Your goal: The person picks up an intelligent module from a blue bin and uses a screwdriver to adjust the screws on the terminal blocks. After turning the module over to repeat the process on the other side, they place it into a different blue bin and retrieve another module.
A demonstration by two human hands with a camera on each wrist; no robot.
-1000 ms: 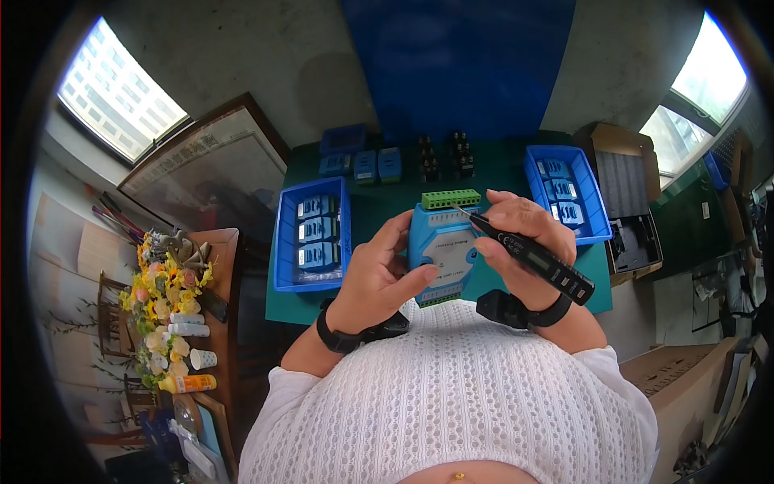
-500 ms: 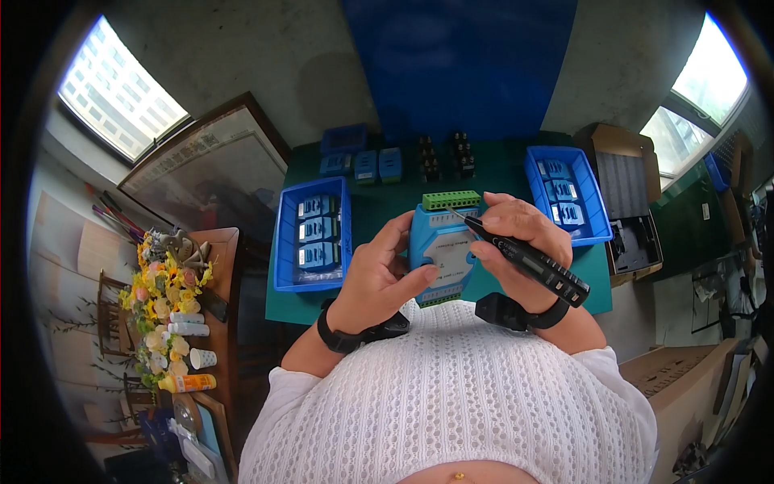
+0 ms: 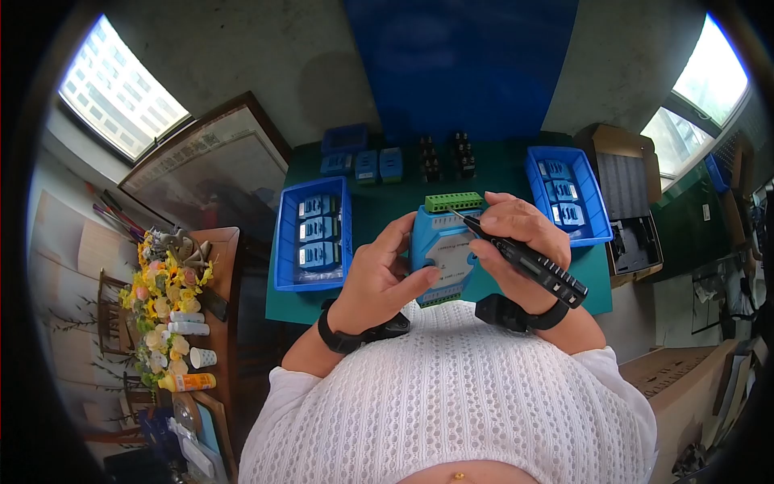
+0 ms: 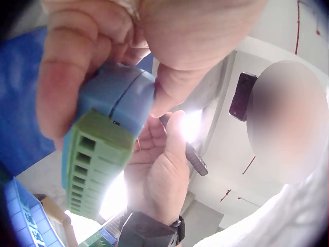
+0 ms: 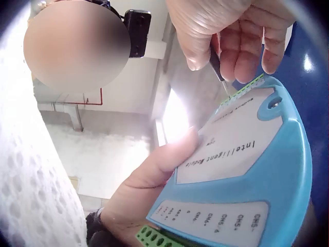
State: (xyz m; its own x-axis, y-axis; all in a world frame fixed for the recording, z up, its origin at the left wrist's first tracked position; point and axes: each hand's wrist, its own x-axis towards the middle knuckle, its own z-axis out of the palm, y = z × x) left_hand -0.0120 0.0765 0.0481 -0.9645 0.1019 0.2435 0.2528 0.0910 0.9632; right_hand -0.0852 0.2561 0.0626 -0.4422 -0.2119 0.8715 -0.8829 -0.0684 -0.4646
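My left hand (image 3: pixel 372 278) grips a blue interface module (image 3: pixel 442 252) by its sides, thumb on the pale printed face. "Intelligent Module" is legible on its label (image 5: pixel 221 149) in the right wrist view. Along the module's far edge runs a green screw terminal block (image 3: pixel 453 201); a second green block (image 5: pixel 157 238) lines the opposite edge. In my right hand (image 3: pixel 528 234) is a black voltage tester screwdriver (image 3: pixel 538 268), pinched between thumb and fingers. Its thin metal tip is at the far terminal block's near side.
On the green table (image 3: pixel 282 310), a blue bin (image 3: pixel 284 278) of blue modules stands left and another bin (image 3: pixel 598 222) right. Loose modules (image 3: pixel 390 164) and black components with metal posts (image 3: pixel 463 157) sit at the back. An open cardboard box (image 3: pixel 621 157) lies beyond the right bin.
The tester's tip has shifted slightly left along the green terminal block, and the right hand moved a little left with it. The left hand keeps its hold, the module nearly still.
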